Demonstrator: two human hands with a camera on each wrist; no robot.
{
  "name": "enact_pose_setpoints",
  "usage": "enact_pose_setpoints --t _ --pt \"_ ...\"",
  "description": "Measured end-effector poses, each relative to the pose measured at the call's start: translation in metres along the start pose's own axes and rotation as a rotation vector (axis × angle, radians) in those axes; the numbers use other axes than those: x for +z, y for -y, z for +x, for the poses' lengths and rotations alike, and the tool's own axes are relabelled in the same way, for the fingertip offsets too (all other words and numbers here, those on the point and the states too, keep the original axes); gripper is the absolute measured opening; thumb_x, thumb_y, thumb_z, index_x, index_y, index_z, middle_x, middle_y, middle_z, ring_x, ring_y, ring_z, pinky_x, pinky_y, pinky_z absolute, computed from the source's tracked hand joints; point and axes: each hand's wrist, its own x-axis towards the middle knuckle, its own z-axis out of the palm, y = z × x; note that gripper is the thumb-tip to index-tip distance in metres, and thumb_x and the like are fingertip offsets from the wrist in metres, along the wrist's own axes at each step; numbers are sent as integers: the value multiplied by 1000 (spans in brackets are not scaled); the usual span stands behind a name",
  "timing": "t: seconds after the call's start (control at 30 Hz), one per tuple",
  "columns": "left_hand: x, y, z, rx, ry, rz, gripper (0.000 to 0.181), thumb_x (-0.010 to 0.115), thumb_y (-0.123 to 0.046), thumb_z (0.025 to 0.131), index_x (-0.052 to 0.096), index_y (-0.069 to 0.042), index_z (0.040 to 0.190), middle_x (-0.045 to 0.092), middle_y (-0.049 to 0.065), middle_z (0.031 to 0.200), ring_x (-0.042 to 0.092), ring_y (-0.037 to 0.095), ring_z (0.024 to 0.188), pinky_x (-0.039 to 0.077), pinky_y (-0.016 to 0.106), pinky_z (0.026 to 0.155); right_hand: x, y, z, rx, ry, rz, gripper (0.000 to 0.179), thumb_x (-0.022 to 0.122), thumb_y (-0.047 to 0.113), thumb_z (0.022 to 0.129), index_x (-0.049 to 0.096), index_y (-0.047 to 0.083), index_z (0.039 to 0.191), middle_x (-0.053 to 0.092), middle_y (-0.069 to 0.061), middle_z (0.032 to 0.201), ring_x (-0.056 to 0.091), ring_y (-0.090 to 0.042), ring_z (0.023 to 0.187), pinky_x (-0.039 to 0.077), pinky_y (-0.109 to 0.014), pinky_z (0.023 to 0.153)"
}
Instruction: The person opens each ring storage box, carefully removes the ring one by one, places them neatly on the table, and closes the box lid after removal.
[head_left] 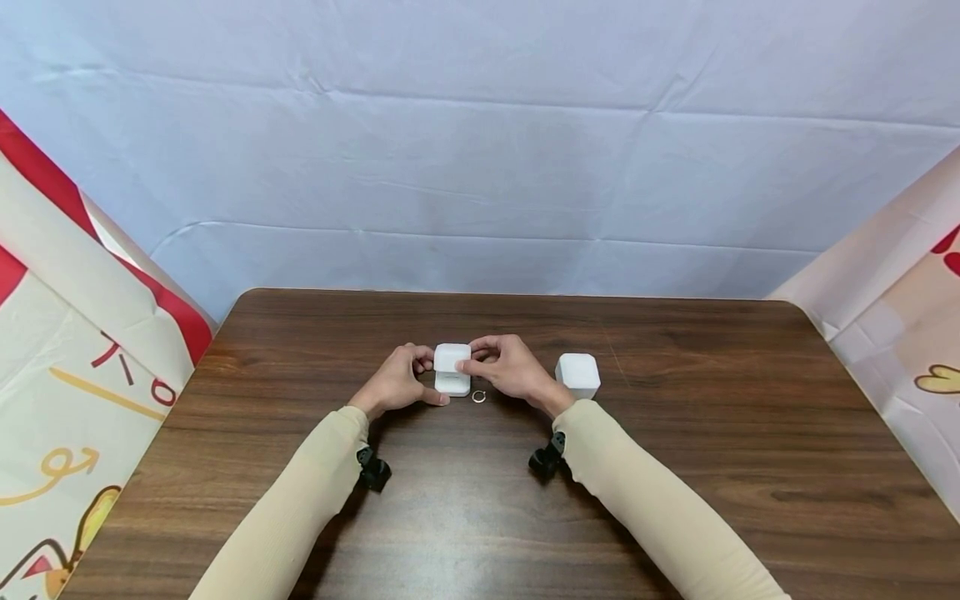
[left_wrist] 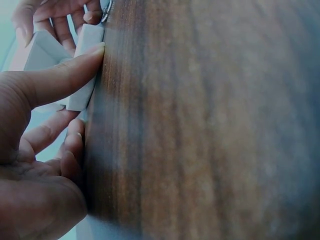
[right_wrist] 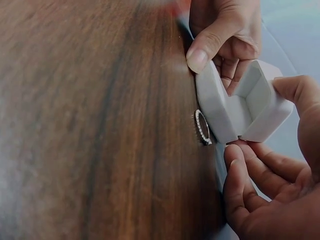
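A small white ring box (head_left: pixel 452 358) stands on the table with its lid tilted up, between both hands. My left hand (head_left: pixel 399 379) grips the base, thumb at its front edge and fingers at the side and back. On the lid's edge lies the thumb of my right hand (head_left: pixel 512 367), its fingers curled behind near the hinge. In the right wrist view the pale inside of the ring box (right_wrist: pixel 241 111) shows between the parted halves. A ring (right_wrist: pixel 199 125) with a row of small stones lies on the wood close beside the base.
A second white box (head_left: pixel 577 375), a rounded cube, stands on the brown wooden table (head_left: pixel 712 392) beside the right wrist. Behind the table's far edge hangs a pale cloth (head_left: pixel 480 167). Printed cloths hang at the left and right sides.
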Motion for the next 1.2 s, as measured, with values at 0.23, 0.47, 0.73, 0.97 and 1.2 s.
enact_pose_setpoints --t 0.23,0.47,0.73,0.97,1.2 --pt "1 0 0 -5 -3 -4 50 95 -4 66 67 1 106 52 8 97 45 25 90 38 36 81 0 -3 0 -59 2 -34 39 80 17 89 66 -1 122 71 -10 106 67 -16 84 53 -29 77" --pt "0 0 0 -2 -1 -5 53 95 -5 66 67 2 110 53 10 99 45 25 91 38 36 81 -1 -7 -1 -121 0 -73 41 83 15 87 67 -1 121 72 -10 104 67 -18 81 53 -28 73" --pt "0 -1 -1 -11 -2 -1 55 95 -5 66 68 2 113 55 10 100 46 26 92 39 36 82 0 -10 -3 -149 -3 -83 43 85 15 85 68 0 121 72 -10 105 67 -16 79 53 -28 71" --pt "0 0 0 5 -2 7 54 96 -6 65 68 2 111 55 11 100 47 26 91 40 36 81 -1 -9 -6 -162 1 -113 45 88 15 81 69 2 119 72 -8 103 68 -15 78 53 -29 70" --pt "0 1 0 11 3 5 54 96 -6 66 68 1 112 54 11 100 47 26 90 40 37 81 0 -10 -7 -191 -2 -144 45 89 16 80 70 4 119 72 -7 102 67 -15 79 54 -30 71"
